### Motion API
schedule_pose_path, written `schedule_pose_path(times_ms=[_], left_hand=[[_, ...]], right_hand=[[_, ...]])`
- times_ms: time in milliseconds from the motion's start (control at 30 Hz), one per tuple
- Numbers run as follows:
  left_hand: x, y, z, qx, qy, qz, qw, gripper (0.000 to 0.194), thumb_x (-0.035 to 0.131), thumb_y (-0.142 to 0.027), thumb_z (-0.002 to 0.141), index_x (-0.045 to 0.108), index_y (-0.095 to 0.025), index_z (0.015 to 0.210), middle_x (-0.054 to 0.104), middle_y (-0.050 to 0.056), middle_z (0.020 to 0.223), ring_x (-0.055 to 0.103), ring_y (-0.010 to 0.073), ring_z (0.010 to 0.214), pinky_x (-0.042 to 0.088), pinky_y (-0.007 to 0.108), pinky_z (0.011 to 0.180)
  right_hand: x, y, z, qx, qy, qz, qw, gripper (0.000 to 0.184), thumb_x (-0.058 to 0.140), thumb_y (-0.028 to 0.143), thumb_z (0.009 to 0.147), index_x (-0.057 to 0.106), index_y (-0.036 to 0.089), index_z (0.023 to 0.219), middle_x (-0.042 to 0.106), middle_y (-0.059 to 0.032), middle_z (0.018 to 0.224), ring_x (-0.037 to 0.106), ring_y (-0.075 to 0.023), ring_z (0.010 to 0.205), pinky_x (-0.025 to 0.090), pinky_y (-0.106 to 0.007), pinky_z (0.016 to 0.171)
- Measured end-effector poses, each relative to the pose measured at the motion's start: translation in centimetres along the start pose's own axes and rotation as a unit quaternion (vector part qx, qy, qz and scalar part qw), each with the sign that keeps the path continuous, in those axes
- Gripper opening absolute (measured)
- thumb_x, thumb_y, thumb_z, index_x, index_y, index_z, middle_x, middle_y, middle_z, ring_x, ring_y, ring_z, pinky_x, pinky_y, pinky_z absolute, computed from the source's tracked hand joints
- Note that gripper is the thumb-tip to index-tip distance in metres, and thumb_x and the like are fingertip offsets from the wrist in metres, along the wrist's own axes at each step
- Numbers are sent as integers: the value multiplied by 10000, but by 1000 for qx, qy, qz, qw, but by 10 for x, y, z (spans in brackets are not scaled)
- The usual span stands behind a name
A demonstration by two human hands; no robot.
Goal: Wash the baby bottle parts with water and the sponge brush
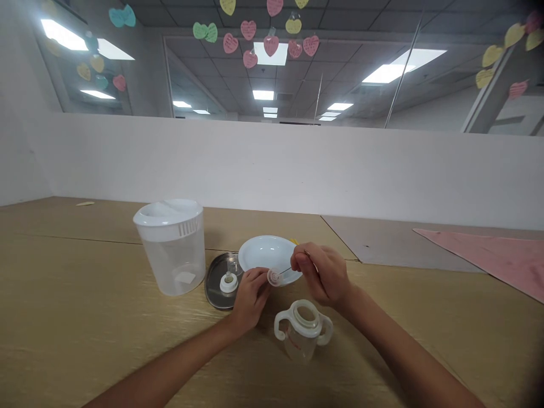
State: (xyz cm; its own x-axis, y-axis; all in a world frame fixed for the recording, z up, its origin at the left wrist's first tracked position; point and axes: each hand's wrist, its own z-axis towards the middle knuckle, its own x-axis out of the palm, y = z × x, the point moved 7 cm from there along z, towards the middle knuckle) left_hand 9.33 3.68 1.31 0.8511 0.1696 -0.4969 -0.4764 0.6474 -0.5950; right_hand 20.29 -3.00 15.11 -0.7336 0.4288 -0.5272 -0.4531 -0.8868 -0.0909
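Between the fingers of my left hand is a small clear round bottle part, its exact kind too small to tell. My right hand is closed in a pinch on a thin dark rod, whose far end reaches to the clear part. Both hands are at the near rim of a white bowl. Below them stands an uncapped baby bottle with two handles. A metal tray, left of my left hand, carries a white collar ring with a teat and a clear cap.
A clear plastic bucket with a white lid stands left of the tray. Something yellow shows behind the bowl. A pink cloth lies on a grey sheet at the right. A white wall borders the table's back.
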Motion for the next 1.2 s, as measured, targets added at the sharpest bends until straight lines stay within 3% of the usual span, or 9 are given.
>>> schedule_pose_path(times_ms=[133,267,567,867,1100,1200], left_hand=[[-1,-3,0,0,1,1,1000,241,413,-274,875,615,-215,992,596,49,1003,504,182,937,376,325,842],[-2,-2,0,1,-12,3,1000,233,419,-289,874,626,-209,945,599,47,984,511,176,934,379,318,846],[-2,0,0,10,-20,-21,1000,288,354,-299,899,589,-202,1035,613,61,1019,522,184,929,375,340,850],[-2,-1,0,7,-27,-34,999,265,349,-308,901,582,-183,907,620,52,906,528,176,850,382,323,801],[-4,-2,-2,19,-34,-48,998,251,354,-292,898,569,-182,966,615,69,980,523,188,906,390,344,822],[-4,0,-2,26,-41,-43,998,247,358,-284,894,581,-178,900,617,62,917,523,187,876,398,345,802]], right_hand=[[2,-6,-1,36,11,12,999,191,294,156,880,416,198,738,518,15,564,451,-84,452,334,-204,455],[8,-4,-3,23,13,32,999,181,294,159,883,419,197,758,514,17,561,436,-84,446,342,-198,445],[1,-9,-6,85,-69,91,990,204,290,150,888,461,193,785,544,3,608,524,-92,521,405,-198,490],[17,-2,-3,19,27,68,997,185,315,150,874,460,181,764,558,-10,626,498,-91,523,378,-200,490],[-3,15,5,-27,-32,55,998,107,410,155,844,516,169,850,535,11,588,435,-87,501,332,-208,476],[-4,22,4,-60,-20,29,998,140,396,135,843,530,163,816,531,15,560,420,-82,474,309,-211,466]])
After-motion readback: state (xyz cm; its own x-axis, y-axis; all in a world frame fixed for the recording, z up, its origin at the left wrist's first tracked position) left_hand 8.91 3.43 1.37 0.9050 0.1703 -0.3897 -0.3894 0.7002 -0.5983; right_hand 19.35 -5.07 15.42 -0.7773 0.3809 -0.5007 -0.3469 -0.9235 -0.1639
